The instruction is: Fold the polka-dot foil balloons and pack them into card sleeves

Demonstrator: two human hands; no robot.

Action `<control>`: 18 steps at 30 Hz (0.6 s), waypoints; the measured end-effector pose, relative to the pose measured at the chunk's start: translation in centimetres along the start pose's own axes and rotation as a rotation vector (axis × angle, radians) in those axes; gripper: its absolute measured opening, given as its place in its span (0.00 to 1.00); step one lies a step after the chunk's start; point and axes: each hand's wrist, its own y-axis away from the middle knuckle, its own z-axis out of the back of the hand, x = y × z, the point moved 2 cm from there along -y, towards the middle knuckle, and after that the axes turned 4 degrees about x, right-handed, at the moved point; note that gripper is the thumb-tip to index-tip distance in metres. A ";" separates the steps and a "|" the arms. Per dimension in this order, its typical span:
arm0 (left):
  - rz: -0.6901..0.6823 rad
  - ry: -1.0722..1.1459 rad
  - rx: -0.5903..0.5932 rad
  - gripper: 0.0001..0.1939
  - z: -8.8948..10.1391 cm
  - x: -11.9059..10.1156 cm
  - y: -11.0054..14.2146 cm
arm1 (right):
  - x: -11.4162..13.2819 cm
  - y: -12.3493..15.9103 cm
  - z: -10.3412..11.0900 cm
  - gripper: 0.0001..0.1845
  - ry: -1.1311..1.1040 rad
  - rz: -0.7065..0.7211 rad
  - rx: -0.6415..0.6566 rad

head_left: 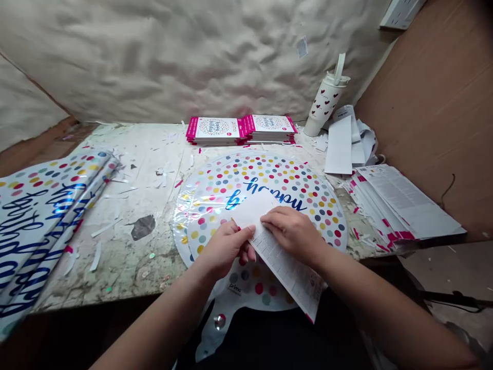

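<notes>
Both of my hands are on a white printed paper packet with small text and a pink lower edge. It lies at a slant over a flat round foil balloon with coloured dots and blue lettering. My left hand pinches the packet's left edge between thumb and fingers. On the upper part, my right hand has its thumb and fingertips pressed together at the paper. A plain white flap shows beyond my fingertips. The balloon's tail hangs over the front edge of the table.
Two stacks of pink-edged packets stand at the back. A white tumbler with hearts is behind loose white papers. More printed packets are fanned out at right. Folded foil balloons lie at left among paper scraps.
</notes>
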 end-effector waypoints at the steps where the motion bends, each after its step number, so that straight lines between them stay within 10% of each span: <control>1: -0.015 -0.002 -0.001 0.16 -0.2 0.1 0.1 | 0.6 0.3 -0.3 0.09 0.008 0.021 0.005; 18: -0.052 -0.092 -0.004 0.20 -1.1 0.0 0.4 | 1.7 0.6 -1.1 0.10 0.132 0.073 0.001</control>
